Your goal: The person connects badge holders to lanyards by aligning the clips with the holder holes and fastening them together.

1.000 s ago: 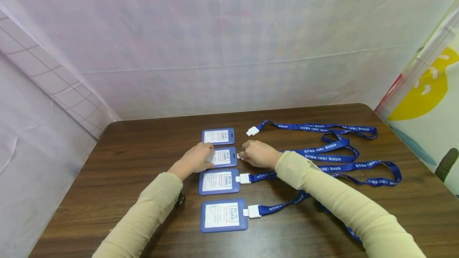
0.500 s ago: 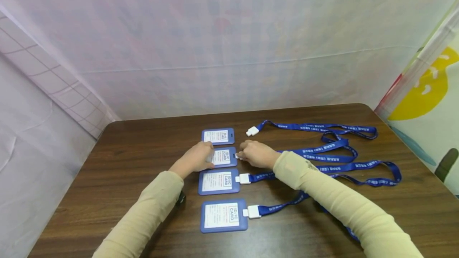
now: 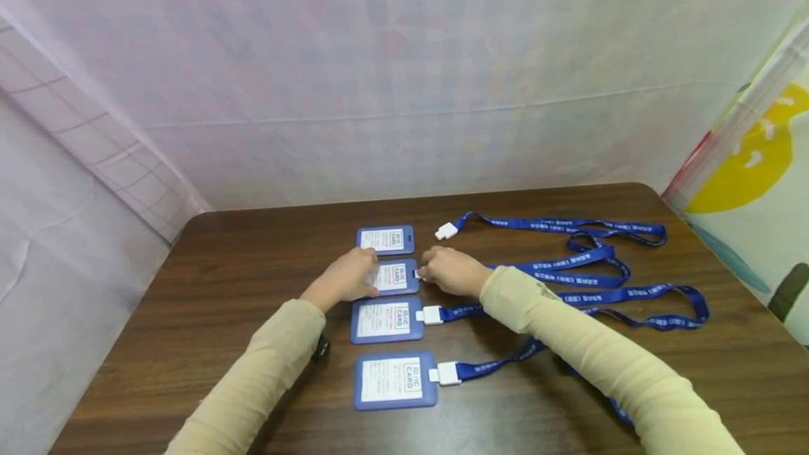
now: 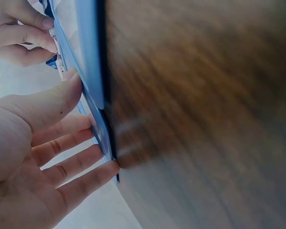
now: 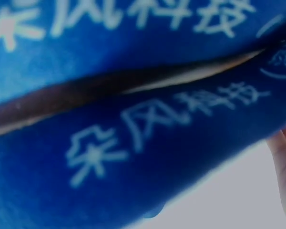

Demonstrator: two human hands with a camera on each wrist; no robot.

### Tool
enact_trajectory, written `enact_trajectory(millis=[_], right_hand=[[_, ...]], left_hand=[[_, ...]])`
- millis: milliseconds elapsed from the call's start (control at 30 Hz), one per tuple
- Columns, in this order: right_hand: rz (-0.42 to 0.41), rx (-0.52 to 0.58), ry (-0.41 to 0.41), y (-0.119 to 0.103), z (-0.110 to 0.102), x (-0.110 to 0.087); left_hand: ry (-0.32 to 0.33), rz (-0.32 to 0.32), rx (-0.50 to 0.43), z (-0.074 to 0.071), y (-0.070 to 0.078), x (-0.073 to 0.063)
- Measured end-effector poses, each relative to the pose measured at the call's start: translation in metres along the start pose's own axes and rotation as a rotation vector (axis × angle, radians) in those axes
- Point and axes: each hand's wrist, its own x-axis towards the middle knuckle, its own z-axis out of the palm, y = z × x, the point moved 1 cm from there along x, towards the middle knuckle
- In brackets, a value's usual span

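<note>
Head view: on the wood-grain worktop (image 3: 253,251), the right hand (image 3: 455,272) pinches a white clip (image 3: 417,274) at a flat, rectangular blue badge holder (image 3: 393,277). Left wrist: the left hand (image 4: 26,176), fingers straight and spread, touches it. Right wrist: lettered ribbon (image 5: 109,157).

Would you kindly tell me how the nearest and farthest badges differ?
The nearest badge has a white clip at its end; the farthest badge shows a bare slot. In the head view, the nearest badge looks larger than the farthest badge. Both are blue with white inserts.
</note>
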Motion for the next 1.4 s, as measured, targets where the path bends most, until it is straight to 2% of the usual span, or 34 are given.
enact_trajectory(millis=[267, 467, 700, 933, 1400], right_hand=[[-0.001, -0.004, 0.014, 0.0026, 0.0023, -0.0002], [-0.004, 0.005, 0.031, 0.0032, 0.0006, -0.0001], [-0.008, 0.020, 0.031, -0.0006, -0.0017, 0.0035], [-0.014, -0.009, 0.024, -0.0005, -0.0009, 0.0051], [-0.034, -0.027, 0.027, 0.0037, 0.0035, 0.0045]], left_hand=[[-0.023, -0.021, 0.007, -0.0008, 0.0021, 0.0015], [-0.017, -0.025, -0.002, -0.0007, 0.0028, 0.0022], [-0.037, -0.037, 0.023, -0.0015, 0.0012, -0.0013], [-0.022, -0.001, 0.035, -0.0017, 0.0009, -0.0017], [-0.015, 0.009, 0.029, 0.0019, 0.0007, 0.0032]])
